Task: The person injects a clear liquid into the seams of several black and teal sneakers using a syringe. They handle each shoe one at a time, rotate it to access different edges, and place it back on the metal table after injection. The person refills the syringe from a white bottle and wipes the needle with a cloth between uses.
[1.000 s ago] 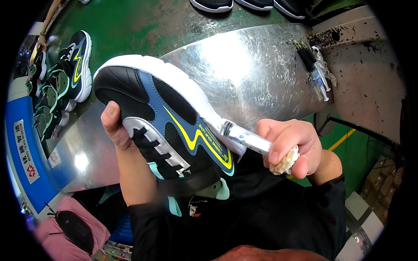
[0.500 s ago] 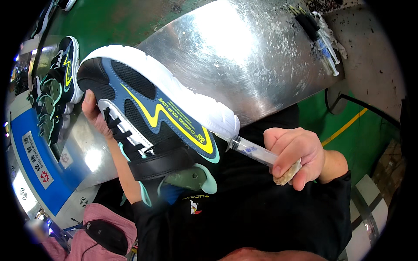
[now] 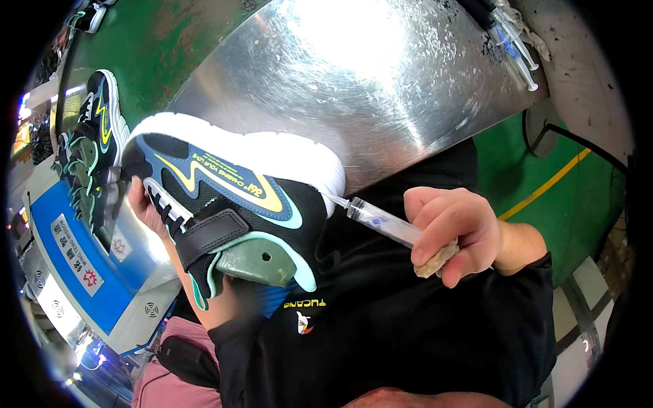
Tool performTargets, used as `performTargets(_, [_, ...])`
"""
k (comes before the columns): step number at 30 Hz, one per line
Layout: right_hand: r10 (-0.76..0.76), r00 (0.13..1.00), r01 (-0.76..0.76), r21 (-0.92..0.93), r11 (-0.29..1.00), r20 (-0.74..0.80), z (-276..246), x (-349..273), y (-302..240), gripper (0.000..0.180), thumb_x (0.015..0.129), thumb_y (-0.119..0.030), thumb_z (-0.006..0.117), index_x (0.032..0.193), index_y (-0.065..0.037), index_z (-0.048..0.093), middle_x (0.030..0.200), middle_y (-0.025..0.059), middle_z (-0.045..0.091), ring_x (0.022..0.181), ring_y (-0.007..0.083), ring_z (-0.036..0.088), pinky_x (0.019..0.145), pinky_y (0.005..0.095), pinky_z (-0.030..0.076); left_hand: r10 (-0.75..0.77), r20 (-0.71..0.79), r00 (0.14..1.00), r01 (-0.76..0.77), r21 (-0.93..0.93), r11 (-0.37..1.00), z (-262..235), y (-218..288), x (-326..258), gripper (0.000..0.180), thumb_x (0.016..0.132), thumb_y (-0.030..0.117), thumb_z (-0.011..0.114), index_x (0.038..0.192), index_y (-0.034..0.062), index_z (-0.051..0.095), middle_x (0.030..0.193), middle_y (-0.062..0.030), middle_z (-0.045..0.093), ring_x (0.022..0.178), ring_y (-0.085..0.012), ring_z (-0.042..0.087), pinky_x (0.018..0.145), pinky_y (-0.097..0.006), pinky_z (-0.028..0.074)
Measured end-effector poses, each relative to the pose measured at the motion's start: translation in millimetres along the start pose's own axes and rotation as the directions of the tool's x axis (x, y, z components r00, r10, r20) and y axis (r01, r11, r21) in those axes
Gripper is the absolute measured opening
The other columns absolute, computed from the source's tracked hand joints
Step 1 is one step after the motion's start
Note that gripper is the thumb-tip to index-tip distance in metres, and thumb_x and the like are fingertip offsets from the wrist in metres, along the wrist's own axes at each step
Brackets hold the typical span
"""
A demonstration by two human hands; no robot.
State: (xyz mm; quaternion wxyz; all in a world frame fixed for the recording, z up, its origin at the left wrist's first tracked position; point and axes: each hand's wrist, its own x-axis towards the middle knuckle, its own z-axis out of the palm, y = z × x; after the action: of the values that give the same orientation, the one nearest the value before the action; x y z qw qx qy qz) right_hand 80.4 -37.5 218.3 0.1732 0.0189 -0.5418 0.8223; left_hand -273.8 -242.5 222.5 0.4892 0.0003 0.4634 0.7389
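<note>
A black, blue and yellow sports shoe (image 3: 231, 194) with a white sole and a green last inside lies on its side over the edge of a shiny metal table (image 3: 381, 75). My left hand (image 3: 139, 204) grips it from underneath at the toe end; only the fingers show. My right hand (image 3: 452, 231) holds a clear syringe (image 3: 381, 221) and a beige crumbly lump (image 3: 435, 260) together. The syringe's needle tip touches the heel edge of the white sole.
More shoes of the same kind (image 3: 92, 146) stand in a row at the left on a green surface. A blue and grey machine box (image 3: 81, 265) sits at lower left. Several spare syringes (image 3: 513, 41) lie at the table's far right. A green floor with a yellow line (image 3: 544, 187) lies right.
The shoe has swung down and toward me, now lying flatter with its heel near my right hand. The syringe tip has reached the heel of the sole.
</note>
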Motion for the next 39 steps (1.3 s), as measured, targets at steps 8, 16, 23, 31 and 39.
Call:
performTargets(8, [-0.086, 0.996, 0.087, -0.090, 0.992, 0.017, 7.5, 7.1, 11.5, 0.032, 0.078, -0.026, 0.076, 0.099, -0.004, 0.067, 0.082, 0.0020, 0.068, 0.063, 0.0175, 0.050, 0.061, 0.0293, 0.038, 0.023, -0.176, 0.984, 0.025, 0.267, 0.963, -37.8, 2.5, -70.1, 0.054, 0.091, 0.038, 0.045, 0.125, -0.0033, 0.053, 0.120, -0.0187, 0.060, 0.104, -0.0284, 0.062, 0.091, -0.038, 0.051])
performTargets(16, [-0.149, 0.989, 0.145, -0.259, 0.955, 0.007, 22.1, 23.0, 25.4, 0.029, 0.080, -0.027, 0.074, 0.099, -0.006, 0.066, 0.081, -0.0015, 0.068, 0.061, 0.0150, 0.049, 0.061, 0.0290, 0.035, 0.046, -0.197, 0.979, -0.028, 0.093, 0.995, -63.5, -28.6, -149.4, 0.053, 0.088, 0.018, 0.053, 0.137, 0.0009, 0.040, 0.135, -0.0185, 0.048, 0.122, -0.0341, 0.050, 0.107, -0.050, 0.038])
performTargets(23, [-0.169, 0.986, 0.159, -0.309, 0.938, -0.005, 34.0, 22.4, 33.1, 0.032, 0.080, -0.029, 0.074, 0.099, -0.005, 0.066, 0.080, -0.0016, 0.067, 0.059, 0.0150, 0.047, 0.059, 0.0293, 0.034, -0.058, -0.237, 0.970, 0.070, 0.042, 0.997, -22.6, -77.0, -177.3, 0.066, 0.079, 0.012, 0.060, 0.138, -0.0010, 0.035, 0.137, -0.0217, 0.044, 0.122, -0.0326, 0.050, 0.104, -0.043, 0.042])
performTargets(31, [-0.146, 0.989, 0.132, -0.363, 0.922, -0.010, 37.3, 24.2, 29.2, 0.032, 0.080, -0.032, 0.074, 0.097, -0.007, 0.066, 0.079, -0.0011, 0.066, 0.059, 0.0164, 0.044, 0.058, 0.0297, 0.034, -0.137, -0.160, 0.978, 0.121, -0.105, 0.987, -26.1, -110.2, -191.6, 0.057, 0.072, 0.004, 0.060, 0.127, -0.0037, 0.048, 0.120, -0.0202, 0.060, 0.111, -0.0326, 0.060, 0.098, -0.046, 0.047])
performTargets(39, [-0.053, 0.998, 0.063, -0.354, 0.933, 0.037, 44.9, 30.5, 15.6, 0.025, 0.076, -0.024, 0.076, 0.095, -0.009, 0.067, 0.073, -0.0005, 0.060, 0.062, 0.0202, 0.046, 0.059, 0.0318, 0.037, -0.198, -0.080, 0.977, 0.180, -0.196, 0.964, -26.3, -123.5, -197.1, 0.057, 0.066, -0.015, 0.048, 0.122, -0.0035, 0.049, 0.104, -0.0146, 0.064, 0.089, -0.0242, 0.067, 0.075, -0.036, 0.056])
